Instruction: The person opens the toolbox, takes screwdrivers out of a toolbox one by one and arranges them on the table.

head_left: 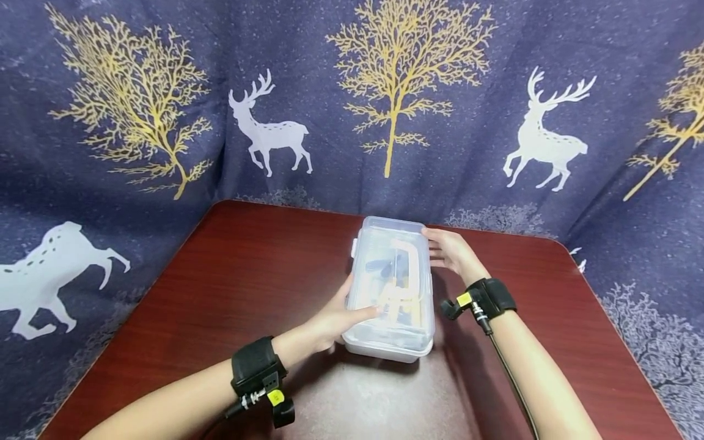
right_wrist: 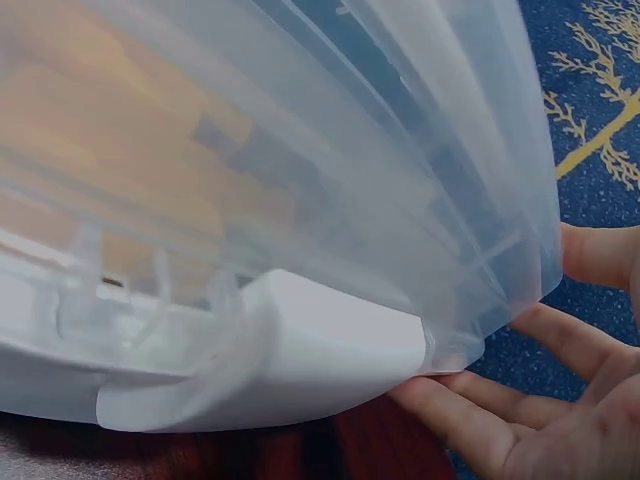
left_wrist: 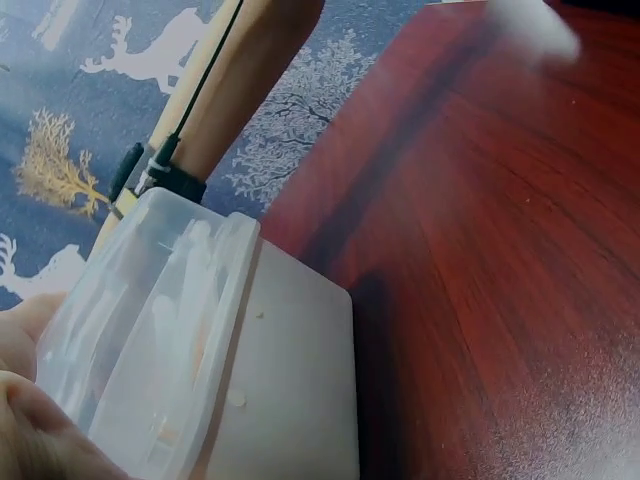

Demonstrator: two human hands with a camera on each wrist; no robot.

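A translucent plastic storage box (head_left: 363, 333) with a white base stands on the table, its clear lid in place. Set into the lid is a pale carry handle (head_left: 414, 269); blurred yellow and dark blue shapes show through the plastic. My left hand (head_left: 337, 321) grips the near left side, thumb across the top and fingers down the side. At the far right corner my right hand (head_left: 452, 252) holds the box, its thumb at the lid's edge. The right wrist view shows those fingers beside a white latch (right_wrist: 330, 345) and touching the lower edge.
The dark red wooden table (head_left: 264, 263) surrounds the box, with a glossy patch of light at its near side. Behind it hangs a blue cloth (head_left: 330, 91) printed with white deer and golden trees. Black wrist bands (head_left: 255, 366) with cables sit on both arms.
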